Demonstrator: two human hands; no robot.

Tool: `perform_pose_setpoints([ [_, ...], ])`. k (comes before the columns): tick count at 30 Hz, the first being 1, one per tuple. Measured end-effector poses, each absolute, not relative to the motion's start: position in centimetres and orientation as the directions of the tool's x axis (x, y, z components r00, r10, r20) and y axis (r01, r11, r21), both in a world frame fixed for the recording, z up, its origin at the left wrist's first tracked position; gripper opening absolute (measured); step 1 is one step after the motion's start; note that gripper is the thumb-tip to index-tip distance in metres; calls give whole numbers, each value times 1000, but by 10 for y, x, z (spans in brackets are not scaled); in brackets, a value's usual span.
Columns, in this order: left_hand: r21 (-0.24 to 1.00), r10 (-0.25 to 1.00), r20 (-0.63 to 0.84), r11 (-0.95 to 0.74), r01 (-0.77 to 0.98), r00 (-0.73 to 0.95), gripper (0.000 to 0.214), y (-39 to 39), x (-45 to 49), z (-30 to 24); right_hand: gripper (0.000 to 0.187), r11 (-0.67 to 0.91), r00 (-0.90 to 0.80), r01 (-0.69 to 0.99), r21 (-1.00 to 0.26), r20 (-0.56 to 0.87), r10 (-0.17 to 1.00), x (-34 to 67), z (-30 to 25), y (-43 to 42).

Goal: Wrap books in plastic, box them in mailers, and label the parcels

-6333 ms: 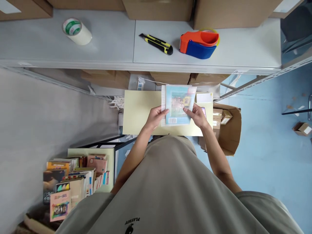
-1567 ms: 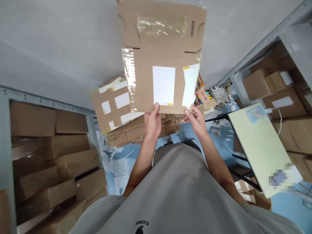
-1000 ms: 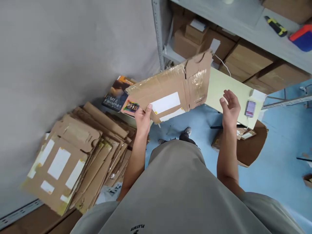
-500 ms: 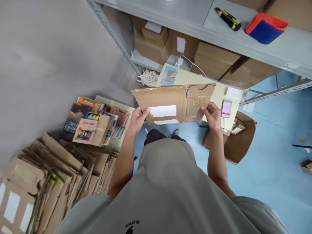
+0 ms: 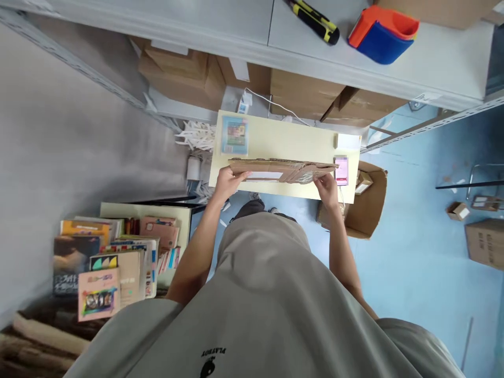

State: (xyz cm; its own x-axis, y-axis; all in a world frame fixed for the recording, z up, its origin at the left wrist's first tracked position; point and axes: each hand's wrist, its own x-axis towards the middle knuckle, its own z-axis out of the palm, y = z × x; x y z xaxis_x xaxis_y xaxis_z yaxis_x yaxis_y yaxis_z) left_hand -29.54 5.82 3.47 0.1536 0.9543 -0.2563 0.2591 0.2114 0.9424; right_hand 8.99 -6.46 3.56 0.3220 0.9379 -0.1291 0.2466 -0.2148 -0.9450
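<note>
Flattened cardboard box spans between left hand and right hand, both closed on its ends, above the counter.

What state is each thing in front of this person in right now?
cardboard mailer: flattened, held level over the table.
left hand: gripping its left end.
right hand: gripping its right end.
wrapped book: lying flat on the table.
phone: lying flat, screen up.
floor carton: open.
</note>
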Motion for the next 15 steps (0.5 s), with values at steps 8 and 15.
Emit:
perform_pose_setpoints([
  [8,954,878,-211,90,285,430,55,122,-271,-17,47,-327,496,300,-896,-147,856,89,8,-38],
  [15,949,836,-249,108,298,489,66,118,-248,-31,59,-345,315,278,-896,-254,914,77,18,-26],
])
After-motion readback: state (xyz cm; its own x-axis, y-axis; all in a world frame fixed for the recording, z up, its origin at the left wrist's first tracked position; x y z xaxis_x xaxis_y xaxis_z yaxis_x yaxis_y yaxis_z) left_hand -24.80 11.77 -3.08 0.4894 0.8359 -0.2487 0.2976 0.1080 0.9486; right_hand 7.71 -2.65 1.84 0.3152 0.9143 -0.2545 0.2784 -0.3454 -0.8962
